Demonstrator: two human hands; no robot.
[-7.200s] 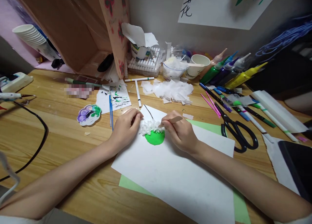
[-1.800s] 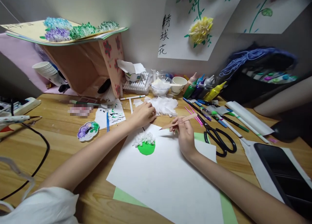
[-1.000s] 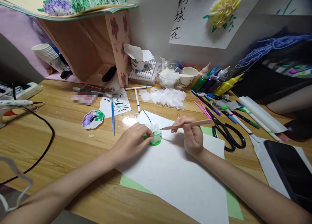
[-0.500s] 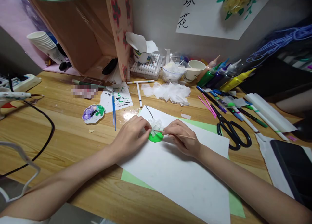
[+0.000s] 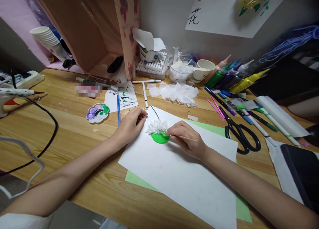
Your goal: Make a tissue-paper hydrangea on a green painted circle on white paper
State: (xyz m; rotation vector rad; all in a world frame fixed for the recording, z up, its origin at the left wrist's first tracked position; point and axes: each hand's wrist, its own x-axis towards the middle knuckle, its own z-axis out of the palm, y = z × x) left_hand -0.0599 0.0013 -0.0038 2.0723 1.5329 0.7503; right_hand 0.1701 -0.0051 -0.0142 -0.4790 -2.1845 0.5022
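Note:
My right hand (image 5: pixel 186 137) pinches a thin wooden stick (image 5: pixel 184 136). The stick's tip touches the border between a bright green patch (image 5: pixel 160 138) and a cluster of white tissue-paper petals (image 5: pixel 156 126). Both lie on a white sheet of paper (image 5: pixel 194 176), where a dark curved line (image 5: pixel 155 112) runs up from the petals. My left hand (image 5: pixel 133 124) rests at the sheet's upper left edge, apart from the petals. Its fingers are curled together, and whatever they may hold is hidden.
White tissue pieces (image 5: pixel 179 94) lie beyond the sheet, below a plastic bowl (image 5: pixel 180 73) and paper cup (image 5: pixel 204 69). Black-handled scissors (image 5: pixel 241 136), markers and paint bottles are at right. A paint palette (image 5: pixel 97 113) and blue brushes (image 5: pixel 118 108) are at left. A pale green sheet (image 5: pixel 141 181) lies underneath.
My left hand has left the petals and moved left and up to the paper's edge, uncovering the white cluster. My right hand stays by the green patch with the stick. The view has shifted slightly.

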